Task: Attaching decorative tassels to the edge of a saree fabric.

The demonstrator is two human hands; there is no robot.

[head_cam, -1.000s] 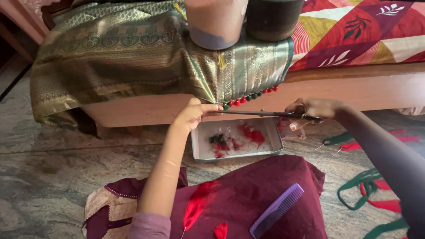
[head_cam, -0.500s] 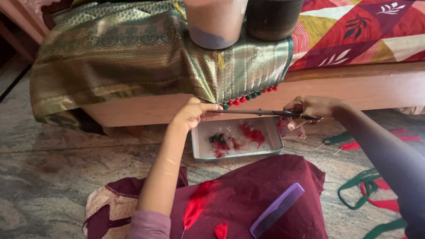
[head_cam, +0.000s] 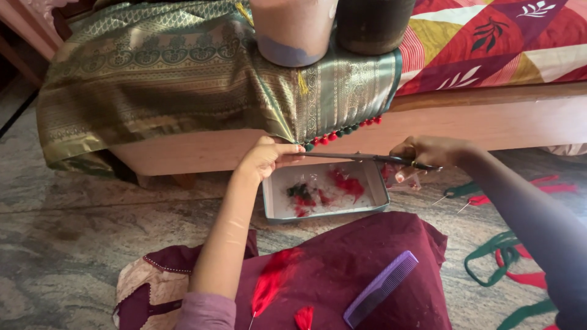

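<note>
Left hand (head_cam: 264, 160) pinches thread end at saree tassel edge (head_cam: 342, 129); right hand (head_cam: 428, 154) grips scissors (head_cam: 367, 157). Step judged: trimming. Next cut demands taut thread.

The left hand (head_cam: 264, 160) is pinching the corner of a green and gold silk cloth (head_cam: 183, 79) edged with small red and green tassels (head_cam: 342, 129). The right hand (head_cam: 428, 153) is gripping long dark metal scissors (head_cam: 361, 157), their tip reaching toward the pinched corner. Below them, a shallow grey rectangular tray (head_cam: 379, 194) is lying on the stone floor (head_cam: 73, 226). A purple plastic comb (head_cam: 380, 288) is resting on maroon fabric (head_cam: 342, 263).
</note>
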